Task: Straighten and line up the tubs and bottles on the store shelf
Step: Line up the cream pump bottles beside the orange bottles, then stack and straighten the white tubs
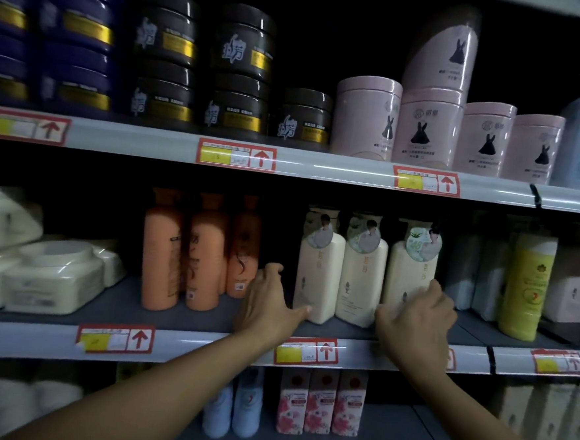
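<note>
While both arms reach up to the middle shelf (178, 318), the left hand (269, 304) sits between the orange bottles (193, 251) and the cream bottles, fingers bent, thumb stretched right so its tip touches the lower side of the leftmost cream bottle (317, 273); whether the curled fingers grip anything behind cannot be told. Right hand (419, 318) holds the rightmost cream bottle (412, 262) low on its body, fingers wrapped round its right side and thumb at its lower left edge. Between the two stands the middle cream bottle (362, 273), just beside the leftmost one and apart from the held one by a narrow gap. All three cream bottles stand upright near the shelf front, each with a round tag hung at the neck. Three orange bottles stand upright to the left, close together, the rightmost set further back. Further left lie stacked white tubs (51, 272). To the right of the held bottle stands a yellow bottle (527, 288), with grey packs between, blurred. Upper shelf, left to right: stacked dark blue tubs (77, 47), stacked black tubs (203, 66), pink tubs (425, 126) with one tilted pink tub (444, 52) on top. Red-framed price tags (236, 156) sit on the shelf rails. Lower shelf holds pink floral cartons (320, 404) and pale blue bottles (234, 408).
</note>
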A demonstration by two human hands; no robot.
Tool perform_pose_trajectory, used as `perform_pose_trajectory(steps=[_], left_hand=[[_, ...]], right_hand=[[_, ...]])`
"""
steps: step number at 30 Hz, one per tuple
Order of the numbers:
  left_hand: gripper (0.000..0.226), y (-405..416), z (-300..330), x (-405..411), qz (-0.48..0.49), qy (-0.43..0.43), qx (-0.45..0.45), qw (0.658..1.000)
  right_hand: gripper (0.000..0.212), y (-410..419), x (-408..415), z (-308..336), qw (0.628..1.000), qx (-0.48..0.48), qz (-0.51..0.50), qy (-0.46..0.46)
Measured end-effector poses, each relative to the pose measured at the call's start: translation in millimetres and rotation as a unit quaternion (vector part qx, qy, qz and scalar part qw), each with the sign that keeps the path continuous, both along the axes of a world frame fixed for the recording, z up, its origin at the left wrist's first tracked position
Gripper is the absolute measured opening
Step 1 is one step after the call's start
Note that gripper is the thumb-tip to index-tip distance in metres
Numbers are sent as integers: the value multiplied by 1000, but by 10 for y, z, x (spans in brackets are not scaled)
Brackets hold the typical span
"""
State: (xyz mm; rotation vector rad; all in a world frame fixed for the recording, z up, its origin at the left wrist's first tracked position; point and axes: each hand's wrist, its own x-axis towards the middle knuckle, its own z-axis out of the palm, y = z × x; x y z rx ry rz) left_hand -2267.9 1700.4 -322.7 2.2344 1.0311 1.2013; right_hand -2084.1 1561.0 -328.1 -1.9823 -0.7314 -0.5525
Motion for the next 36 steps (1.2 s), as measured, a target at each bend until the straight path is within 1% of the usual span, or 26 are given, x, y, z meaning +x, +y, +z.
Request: perform_pose_trajectory(steps=[3,7,10,13,17,21,24,28,32,36], left_hand=[[84,44,40,-240,6,-4,27,1000],[72,54,78,-610,29,-9,42,999],[69,84,64,-889,47,-9,51,998],[71,126,69,-1180,60,-16,51,997],[68,187,93,-1569,83,-15,50,995],[67,241,81,-1909,112,-19,40,993],[65,300,50,-2145,119,-31,43,992],[69,374,12,-2421,132,-33,42,990],[59,480,-45,-2654,151,-44,46,987],[56,577,-86,-2858,162,-58,28,985]], right_hand=[[91,52,-167,17,999,11,-5,-46],[78,108,-471,110,996,43,16,-79],[68,175,-778,161,990,75,45,-112],[62,298,-1085,182,985,90,78,-127],[56,499,-1415,172,976,64,155,-136],[52,678,-1717,113,972,18,203,-114],[52,793,-1899,72,965,-4,235,-118],[49,959,-2091,29,959,-23,258,-114],[49,1116,-2237,-33,957,-30,270,-103],[52,1230,-2392,-83,953,-37,286,-93]])
